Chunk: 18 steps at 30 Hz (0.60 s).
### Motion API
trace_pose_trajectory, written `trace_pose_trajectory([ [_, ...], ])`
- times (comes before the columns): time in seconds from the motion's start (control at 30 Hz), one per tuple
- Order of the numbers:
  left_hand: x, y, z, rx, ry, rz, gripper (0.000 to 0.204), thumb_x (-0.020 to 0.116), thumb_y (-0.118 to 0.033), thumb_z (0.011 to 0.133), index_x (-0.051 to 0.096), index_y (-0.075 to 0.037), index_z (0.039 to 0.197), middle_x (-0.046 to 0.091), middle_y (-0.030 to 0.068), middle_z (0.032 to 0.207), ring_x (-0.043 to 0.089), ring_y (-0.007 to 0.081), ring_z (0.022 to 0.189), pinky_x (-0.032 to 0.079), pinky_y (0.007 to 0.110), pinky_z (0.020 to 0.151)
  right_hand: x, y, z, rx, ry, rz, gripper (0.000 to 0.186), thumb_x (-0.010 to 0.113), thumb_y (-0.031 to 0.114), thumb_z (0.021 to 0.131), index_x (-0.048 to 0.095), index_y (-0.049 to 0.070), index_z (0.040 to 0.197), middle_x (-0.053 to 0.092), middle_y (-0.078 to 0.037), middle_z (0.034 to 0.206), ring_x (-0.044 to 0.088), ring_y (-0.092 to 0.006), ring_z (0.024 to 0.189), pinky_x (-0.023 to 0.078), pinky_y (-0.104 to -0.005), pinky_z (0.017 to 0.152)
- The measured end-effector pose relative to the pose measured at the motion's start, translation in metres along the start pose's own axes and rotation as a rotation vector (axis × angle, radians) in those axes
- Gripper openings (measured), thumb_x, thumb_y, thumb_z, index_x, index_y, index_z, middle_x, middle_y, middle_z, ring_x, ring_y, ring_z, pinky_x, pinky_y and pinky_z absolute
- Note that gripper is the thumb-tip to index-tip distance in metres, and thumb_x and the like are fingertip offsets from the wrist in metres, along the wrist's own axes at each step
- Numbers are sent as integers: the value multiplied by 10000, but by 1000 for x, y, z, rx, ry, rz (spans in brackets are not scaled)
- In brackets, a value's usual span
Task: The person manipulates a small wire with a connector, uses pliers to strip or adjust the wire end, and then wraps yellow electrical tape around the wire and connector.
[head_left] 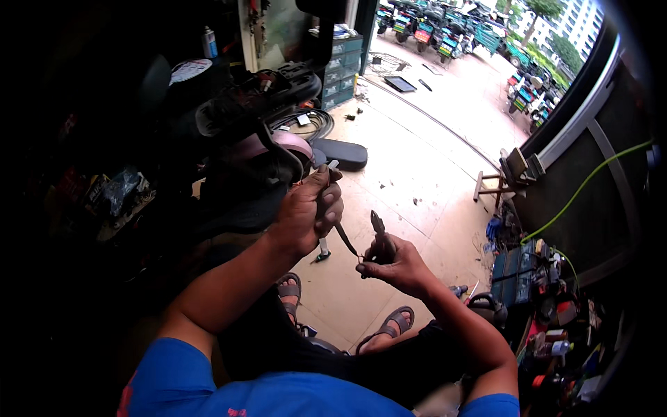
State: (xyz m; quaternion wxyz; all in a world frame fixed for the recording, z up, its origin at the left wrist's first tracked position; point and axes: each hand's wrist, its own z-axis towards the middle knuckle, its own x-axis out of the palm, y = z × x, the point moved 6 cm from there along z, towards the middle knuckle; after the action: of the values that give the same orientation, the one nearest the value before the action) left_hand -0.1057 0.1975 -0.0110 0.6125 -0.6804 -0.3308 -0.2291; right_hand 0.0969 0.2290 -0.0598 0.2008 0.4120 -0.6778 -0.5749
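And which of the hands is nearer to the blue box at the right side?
Right. The right hand is to the left of the blue box; the left hand is farther left.

Blue shirt (299, 396), dark trousers (403, 358), strapped sandals (401, 320)

Parked scooters (422, 33): lined up outdoors in bright daylight ahead of you, with trees (545, 7) and pale tall buildings (582, 24) behind.
Dark tray (401, 84): lies on the pale ground outside.
Drawer cabinet (340, 71): blue-grey, stacked in tiers, stands beside your doorway.
Spray can (210, 43): stands upright in the shadows, upper left of your view.
Wooden stool (479, 186): low, near the dark door panel (590, 215) on your right.
Green hose (580, 189): curves across that panel.
Blue toolbox (511, 275): sits to your right, above a crowded heap holding a pale bottle (560, 347).
Tiled floor (434, 201): beige, flecked with dark debris before you.
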Motion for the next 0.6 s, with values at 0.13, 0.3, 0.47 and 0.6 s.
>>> trace_pose_trajectory([
  [0.13,-8,-56,-30,313,16,47,362,534,-483,1093,593,-131,1031,393,-46,698,422,85,506,257,236,422,-12,7,-8,13,69,-101,277,889,128,835,651,22,931,701,-54,824,692,-113,800,547,-274,699],
  [0.3,-32,-107,-119,416,184,243,341,541,-368,1117,645,-46,1072,523,-8,649,428,59,493,344,232,463,-76,-12,-27,0,-135,-356,287,890,84,812,625,12,897,716,-70,813,700,-129,752,573,-282,683],
  [0.47,-109,-141,-228,526,39,616,366,578,-346,1095,655,9,1139,645,78,689,527,71,492,341,205,428,-83,-15,-12,-93,-206,-171,319,855,2,788,556,-3,902,702,-108,790,715,-174,690,615,-315,640],
  [0.6,-172,-227,-275,572,-544,462,372,545,-386,1107,666,-41,1037,438,-45,601,414,65,446,309,233,419,-67,2,-7,-116,-175,-292,324,846,10,776,547,6,900,697,-108,776,709,-180,671,617,-319,632],
])
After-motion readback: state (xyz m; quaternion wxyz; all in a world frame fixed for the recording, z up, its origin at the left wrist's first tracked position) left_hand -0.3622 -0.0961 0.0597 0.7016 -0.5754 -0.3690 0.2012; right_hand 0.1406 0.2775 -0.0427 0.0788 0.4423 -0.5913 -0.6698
